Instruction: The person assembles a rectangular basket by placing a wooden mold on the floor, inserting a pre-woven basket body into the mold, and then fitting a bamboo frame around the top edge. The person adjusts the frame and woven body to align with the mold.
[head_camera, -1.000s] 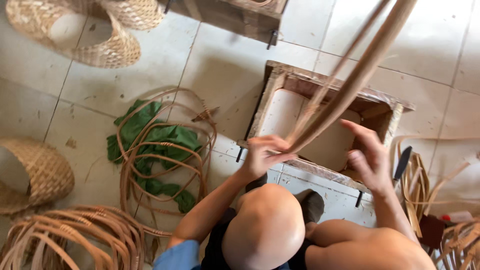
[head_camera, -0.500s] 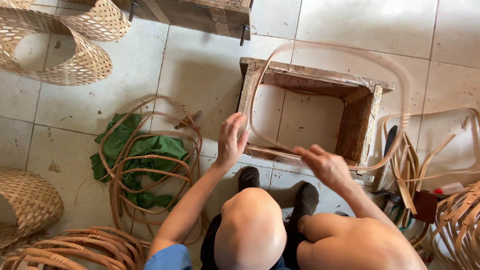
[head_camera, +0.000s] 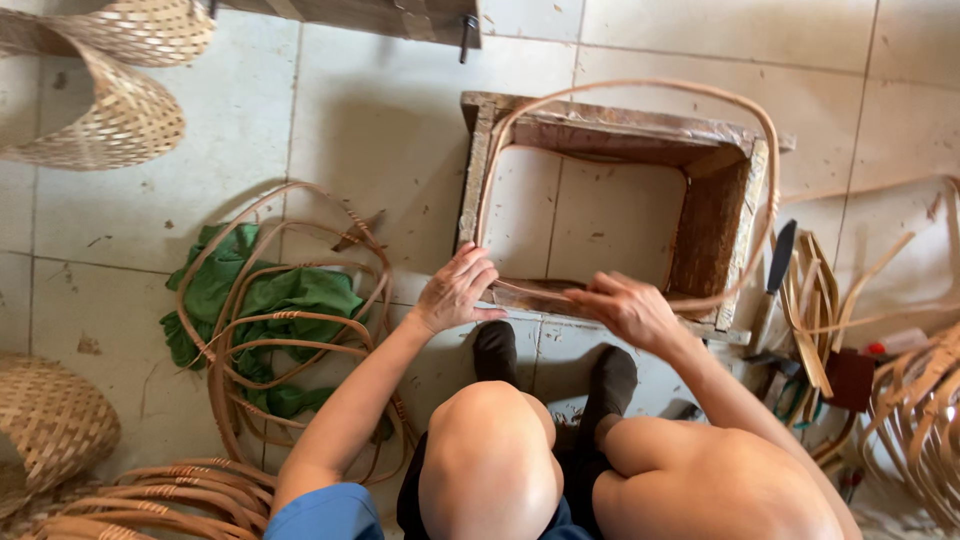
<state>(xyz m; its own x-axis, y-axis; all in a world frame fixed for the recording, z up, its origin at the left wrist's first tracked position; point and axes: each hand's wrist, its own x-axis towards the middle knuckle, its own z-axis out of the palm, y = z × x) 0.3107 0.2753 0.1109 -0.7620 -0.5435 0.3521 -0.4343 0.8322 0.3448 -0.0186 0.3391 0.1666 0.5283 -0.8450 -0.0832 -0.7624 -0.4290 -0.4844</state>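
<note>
A bent rattan strip (head_camera: 640, 88) forms a rounded hoop lying over a square wooden frame (head_camera: 715, 215) on the tiled floor. My left hand (head_camera: 455, 293) presses on the hoop at the frame's near left corner. My right hand (head_camera: 625, 308) grips the strip's overlapping ends along the frame's near edge. My bare knees and dark-socked feet (head_camera: 495, 350) are just below the frame.
Coiled rattan hoops (head_camera: 290, 330) lie over a green cloth (head_camera: 290, 295) at left. Woven baskets (head_camera: 110, 110) stand at upper left and lower left. Loose rattan strips (head_camera: 900, 400) and a dark-handled knife (head_camera: 780, 260) lie at right.
The strip was held up as a long arc a second ago. It has come down and been bent around the wooden frame, with both hands lowered to the frame's near edge.
</note>
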